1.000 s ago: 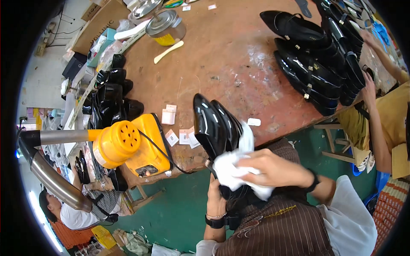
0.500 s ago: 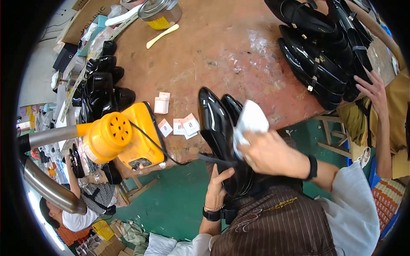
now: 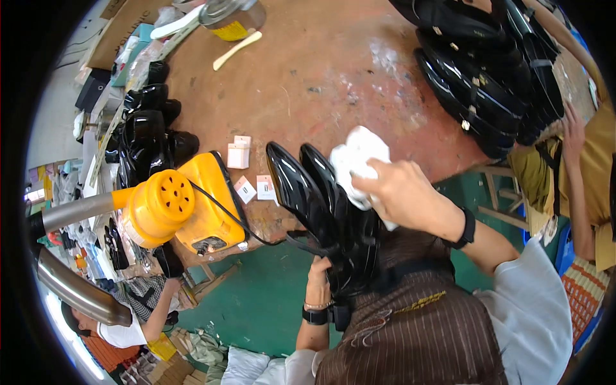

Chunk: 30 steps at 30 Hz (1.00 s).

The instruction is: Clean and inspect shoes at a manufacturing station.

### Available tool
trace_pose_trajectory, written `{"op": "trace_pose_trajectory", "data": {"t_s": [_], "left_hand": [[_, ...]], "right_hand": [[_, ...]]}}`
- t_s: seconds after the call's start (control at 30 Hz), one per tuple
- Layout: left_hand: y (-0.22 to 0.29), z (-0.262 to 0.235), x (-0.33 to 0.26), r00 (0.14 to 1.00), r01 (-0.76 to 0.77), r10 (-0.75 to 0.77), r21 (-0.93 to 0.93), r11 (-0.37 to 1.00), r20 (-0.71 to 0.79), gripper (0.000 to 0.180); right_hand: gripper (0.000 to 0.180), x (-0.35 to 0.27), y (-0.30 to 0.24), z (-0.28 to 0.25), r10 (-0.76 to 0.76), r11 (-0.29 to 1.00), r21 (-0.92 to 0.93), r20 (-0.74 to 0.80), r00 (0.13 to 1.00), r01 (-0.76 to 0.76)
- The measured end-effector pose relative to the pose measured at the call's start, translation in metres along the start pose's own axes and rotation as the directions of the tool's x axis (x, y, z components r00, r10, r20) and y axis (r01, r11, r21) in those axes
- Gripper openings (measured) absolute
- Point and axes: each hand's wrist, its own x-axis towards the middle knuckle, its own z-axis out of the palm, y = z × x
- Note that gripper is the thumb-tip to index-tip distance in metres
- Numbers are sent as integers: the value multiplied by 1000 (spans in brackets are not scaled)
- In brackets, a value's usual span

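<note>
A pair of glossy black strapped shoes (image 3: 301, 189) is held above my lap at the table's near edge, toes pointing away from me. My left hand (image 3: 319, 273) grips the pair from the heel end, its fingers partly hidden by the shoes. Bunched in my right hand (image 3: 410, 196) is a white cloth (image 3: 360, 163), pressed close against the right side of the right-hand shoe. Whether the cloth touches the shoe I cannot tell. Several small white cards (image 3: 256, 187) lie left of the toes, partly covered by them.
A yellow machine (image 3: 199, 208) with a metal pipe stands left. Several black shoes (image 3: 149, 128) line the left edge; more (image 3: 478, 83) pile at the far right. A tin (image 3: 232, 19) and a pale stick (image 3: 237, 50) lie at the back. Co-workers sit at both sides.
The shoes have swung left and their toes have spread apart, now covering some cards. My right hand with the cloth has lifted slightly away. The right co-worker's hand has drawn back from the pile.
</note>
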Motion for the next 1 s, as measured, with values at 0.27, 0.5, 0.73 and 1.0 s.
{"op": "trace_pose_trajectory", "data": {"t_s": [0.27,0.5,0.73,1.0], "left_hand": [[5,7,-14,997,-83,83,21,996,-7,48],[-10,17,-5,992,-120,122,-51,991,37,49],[5,38,-9,990,-102,99,20,995,101,46],[-10,-4,28,922,-136,177,-138,981,346,33]], "right_hand": [[33,-36,35,-37,46,804,589,-198,979,81],[38,8,46,37,56,984,179,-388,920,16],[25,-98,17,16,-30,796,600,179,983,-86],[32,-24,-57,-24,-462,843,104,-361,810,527]]}}
